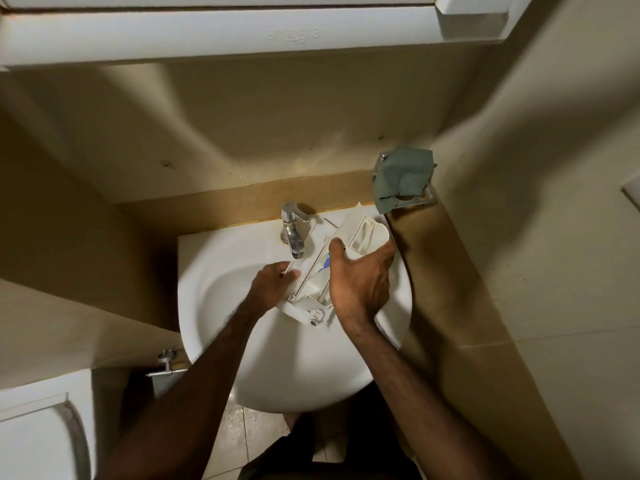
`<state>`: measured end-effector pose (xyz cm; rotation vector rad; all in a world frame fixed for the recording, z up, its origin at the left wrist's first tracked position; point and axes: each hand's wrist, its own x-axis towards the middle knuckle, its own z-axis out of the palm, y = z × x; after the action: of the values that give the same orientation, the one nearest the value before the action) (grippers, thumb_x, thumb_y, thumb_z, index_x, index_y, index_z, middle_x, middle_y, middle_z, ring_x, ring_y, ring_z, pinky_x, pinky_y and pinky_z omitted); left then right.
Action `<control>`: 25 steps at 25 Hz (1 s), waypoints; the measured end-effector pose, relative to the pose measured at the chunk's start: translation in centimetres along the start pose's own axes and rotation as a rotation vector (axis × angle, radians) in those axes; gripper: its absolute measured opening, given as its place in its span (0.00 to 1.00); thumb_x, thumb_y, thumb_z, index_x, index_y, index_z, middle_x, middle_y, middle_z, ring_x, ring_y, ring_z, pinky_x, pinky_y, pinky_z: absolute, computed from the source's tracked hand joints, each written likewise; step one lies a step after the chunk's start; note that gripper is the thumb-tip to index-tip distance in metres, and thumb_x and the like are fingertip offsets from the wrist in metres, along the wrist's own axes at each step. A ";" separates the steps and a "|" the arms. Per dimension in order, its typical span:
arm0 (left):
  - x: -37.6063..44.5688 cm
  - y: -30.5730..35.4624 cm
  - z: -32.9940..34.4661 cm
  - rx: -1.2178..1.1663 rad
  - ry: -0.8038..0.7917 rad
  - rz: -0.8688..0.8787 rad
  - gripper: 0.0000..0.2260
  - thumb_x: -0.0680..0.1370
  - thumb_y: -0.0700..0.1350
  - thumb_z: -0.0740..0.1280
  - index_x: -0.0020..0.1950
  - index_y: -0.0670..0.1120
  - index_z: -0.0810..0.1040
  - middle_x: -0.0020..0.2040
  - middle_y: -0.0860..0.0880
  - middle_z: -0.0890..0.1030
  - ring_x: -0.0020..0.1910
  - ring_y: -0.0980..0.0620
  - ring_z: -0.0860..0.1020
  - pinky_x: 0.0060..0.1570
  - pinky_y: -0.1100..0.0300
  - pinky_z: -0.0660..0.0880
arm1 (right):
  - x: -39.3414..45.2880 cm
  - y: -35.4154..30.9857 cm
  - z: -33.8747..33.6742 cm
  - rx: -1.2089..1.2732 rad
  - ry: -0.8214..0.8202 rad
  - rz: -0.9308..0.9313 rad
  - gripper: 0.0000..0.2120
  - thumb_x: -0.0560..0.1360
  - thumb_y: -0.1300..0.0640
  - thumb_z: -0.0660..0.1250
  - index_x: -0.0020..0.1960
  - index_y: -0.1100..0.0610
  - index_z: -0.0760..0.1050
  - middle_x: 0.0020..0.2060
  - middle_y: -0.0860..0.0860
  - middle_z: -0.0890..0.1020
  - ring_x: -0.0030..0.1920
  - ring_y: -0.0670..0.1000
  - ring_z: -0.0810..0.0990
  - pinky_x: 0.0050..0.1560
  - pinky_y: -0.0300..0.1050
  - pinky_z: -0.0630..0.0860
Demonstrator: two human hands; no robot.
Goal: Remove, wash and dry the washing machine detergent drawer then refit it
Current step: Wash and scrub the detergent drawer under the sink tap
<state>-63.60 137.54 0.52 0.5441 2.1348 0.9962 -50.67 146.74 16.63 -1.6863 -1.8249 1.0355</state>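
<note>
Two hands held a white plastic detergent drawer (346, 251) over the white wash basin (214, 306) in the head view. The drawer lay slantwise, its near end low over the bowl and its far end raised toward the basin's back right rim, just right of the chrome tap (293, 233). The left hand (272, 285) had its fingers curled round the drawer's left edge near the lower end, directly below the tap's spout. The right hand (360, 282) gripped the drawer from the right, thumb up on the middle rib and fingers wrapped under the far side. A blue part showed inside the drawer beside the right thumb. Whether water ran from the tap could not be told. A green cloth (403, 178) hung over a metal holder (420, 199) fixed in the corner behind the basin, close to the drawer's raised end. A white cabinet (242, 32) hung on the wall overhead, a chrome valve (166, 362) stuck out beneath the basin's left side, and pale floor tiles (239, 434) showed below.
</note>
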 end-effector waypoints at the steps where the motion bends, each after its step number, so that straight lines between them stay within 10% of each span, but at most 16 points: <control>1: -0.1 0.0 0.2 0.071 0.062 -0.029 0.20 0.79 0.62 0.62 0.49 0.47 0.83 0.45 0.47 0.85 0.46 0.45 0.81 0.49 0.52 0.76 | -0.1 0.0 0.2 -0.005 -0.029 -0.002 0.41 0.71 0.39 0.74 0.75 0.56 0.61 0.65 0.52 0.78 0.60 0.59 0.81 0.52 0.52 0.75; 7: 0.9 1.6 1.6 0.143 0.213 -0.265 0.27 0.76 0.71 0.59 0.46 0.50 0.84 0.41 0.48 0.83 0.43 0.45 0.81 0.46 0.55 0.75 | 1.3 -0.1 -0.1 0.026 -0.140 -0.016 0.36 0.71 0.39 0.76 0.68 0.53 0.63 0.59 0.50 0.79 0.51 0.53 0.81 0.47 0.48 0.76; 13: -0.3 -0.9 -0.3 -0.377 -0.177 -0.034 0.03 0.76 0.45 0.73 0.47 0.47 0.84 0.40 0.49 0.84 0.40 0.50 0.80 0.40 0.58 0.75 | 1.3 0.5 0.0 0.103 -0.106 -0.025 0.41 0.71 0.37 0.77 0.74 0.53 0.61 0.65 0.50 0.77 0.59 0.55 0.81 0.52 0.48 0.77; 16: 0.0 -2.0 0.4 -0.407 -0.113 0.032 0.09 0.77 0.52 0.72 0.47 0.46 0.85 0.39 0.46 0.83 0.38 0.51 0.79 0.41 0.57 0.75 | 1.1 0.8 -0.3 0.060 -0.157 -0.044 0.50 0.73 0.35 0.74 0.82 0.55 0.52 0.78 0.54 0.67 0.75 0.57 0.71 0.66 0.52 0.76; 19: 0.3 -2.0 0.5 -0.257 -0.083 0.058 0.25 0.75 0.66 0.69 0.44 0.43 0.81 0.37 0.41 0.81 0.36 0.51 0.76 0.43 0.53 0.71 | 1.2 1.7 -2.1 -0.207 0.011 -0.519 0.46 0.80 0.33 0.63 0.85 0.59 0.50 0.84 0.57 0.54 0.84 0.57 0.53 0.82 0.54 0.58; 22: 1.2 -1.6 0.4 -0.168 -0.084 0.043 0.24 0.75 0.67 0.67 0.43 0.45 0.81 0.37 0.49 0.84 0.36 0.45 0.80 0.43 0.50 0.76 | 3.3 3.8 -3.5 -0.329 -0.140 -1.223 0.33 0.82 0.34 0.60 0.75 0.57 0.75 0.80 0.56 0.67 0.83 0.57 0.59 0.80 0.69 0.54; 25: 2.8 -1.1 0.2 -0.128 -0.044 0.009 0.19 0.74 0.64 0.70 0.44 0.48 0.86 0.42 0.46 0.87 0.45 0.37 0.84 0.52 0.39 0.80 | 5.8 5.5 -4.0 -0.555 -0.267 -1.473 0.38 0.76 0.28 0.64 0.72 0.56 0.78 0.75 0.56 0.74 0.79 0.57 0.68 0.75 0.77 0.56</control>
<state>-65.37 138.69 -1.65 0.5086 2.0158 1.1067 -45.04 153.09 13.99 -0.0011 -2.7943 0.0655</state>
